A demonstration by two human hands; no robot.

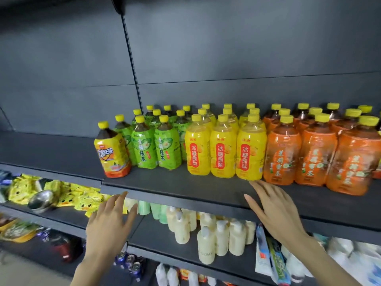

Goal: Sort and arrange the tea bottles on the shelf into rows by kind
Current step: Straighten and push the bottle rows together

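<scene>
On the left, my left hand [109, 221] is open with the fingers spread and straight, holding nothing. It hangs in front of the shelf's [181, 187] front edge, below the bottles.

Above it, at the left end of the row, one iced black tea bottle [112, 153] with a yellow and orange label stands alone. Its long axis is near vertical, the yellow cap up and tipped a little leftward. Just beside it are the green tea bottles [144, 149], upright with caps up, in files running back toward the shelf's rear wall. Next come the yellow pear drink bottles [222, 155], three across the front with more behind, all upright and labels facing me. Then the orange jasmine tea bottles [317, 159], upright too, packed in files out to the right edge of view.

My right hand [274, 211] is flat and open, palm down over the shelf's front lip, gripping nothing. Its fingertips [252, 183] point at the base of the rightmost front pear bottle; I cannot tell if they touch it.
</scene>
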